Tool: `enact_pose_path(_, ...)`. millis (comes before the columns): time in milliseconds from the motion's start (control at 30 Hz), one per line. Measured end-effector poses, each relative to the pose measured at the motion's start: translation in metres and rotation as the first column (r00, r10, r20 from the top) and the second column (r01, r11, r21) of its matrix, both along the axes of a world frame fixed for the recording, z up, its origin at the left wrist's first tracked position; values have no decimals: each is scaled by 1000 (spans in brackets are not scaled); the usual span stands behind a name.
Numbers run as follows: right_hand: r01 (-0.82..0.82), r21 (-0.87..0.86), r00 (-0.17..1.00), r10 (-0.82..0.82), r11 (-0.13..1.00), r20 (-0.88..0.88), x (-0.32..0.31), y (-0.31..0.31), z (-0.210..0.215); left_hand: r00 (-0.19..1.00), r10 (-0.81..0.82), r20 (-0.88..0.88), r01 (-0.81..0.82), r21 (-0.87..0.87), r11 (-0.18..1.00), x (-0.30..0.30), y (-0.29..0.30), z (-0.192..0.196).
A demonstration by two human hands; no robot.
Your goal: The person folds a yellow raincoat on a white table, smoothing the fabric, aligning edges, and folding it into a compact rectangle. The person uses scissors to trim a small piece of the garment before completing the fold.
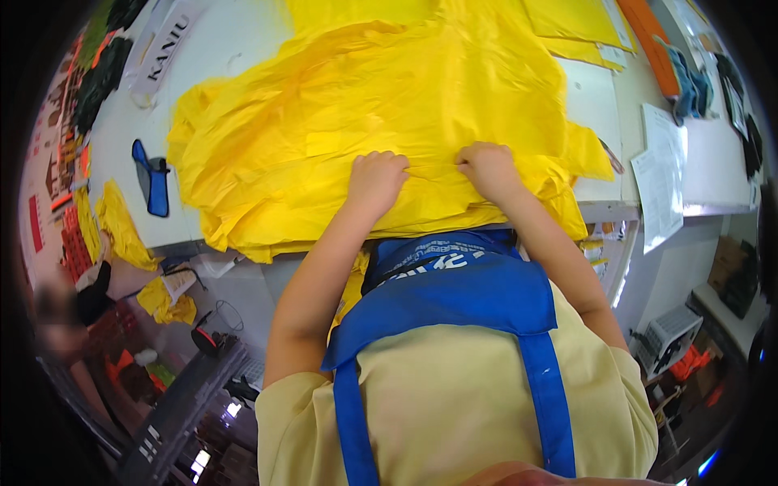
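A large yellow garment [348, 97] of thin, wrinkled fabric is spread over the white table, its near edge hanging over the front. My left hand [379, 180] grips a fold of it near the middle, fingers curled into the cloth. A short way to the right, my right hand [489, 170] pinches the same fold, thumb toward the left hand. Between the two hands the fabric runs in a stretched crease. Both sets of fingertips are partly hidden by the hands and cloth.
On the white table [231, 53] lie a blue-and-black tool [151, 178] at left and paper sheets [660, 170] at right. More yellow cloth [579, 24] lies at the far right, near an orange item [648, 32]. Another person [89, 296] handles yellow cloth at the left.
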State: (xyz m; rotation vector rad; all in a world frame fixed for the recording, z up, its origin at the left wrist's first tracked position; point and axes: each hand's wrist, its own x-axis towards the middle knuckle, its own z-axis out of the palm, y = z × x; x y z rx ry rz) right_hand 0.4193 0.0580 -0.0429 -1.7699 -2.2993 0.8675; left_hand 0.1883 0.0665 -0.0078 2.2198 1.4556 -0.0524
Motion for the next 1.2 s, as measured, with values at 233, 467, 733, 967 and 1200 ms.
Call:
enact_pose_path(233,46,-238,986,-82,970,-145,5,10,-7,968,211,135,-208,-42,977,-58,-13,8)
enact_pose_path(467,36,-338,991,-76,940,-107,2,26,2,966,260,-1,-249,-290,924,-68,5,-19)
enact_pose_path(733,-40,-309,995,8,950,-104,1,30,0,973,146,-176,-202,-359,911,-64,21,-40)
enact_pose_path(967,2,-203,1000,-1,979,5,24,35,2,975,223,-4,-223,-20,975,-116,-21,4)
enact_pose_path(1200,-93,271,990,60,958,127,-7,73,44,874,481,64,-483,214,849,-208,-91,27)
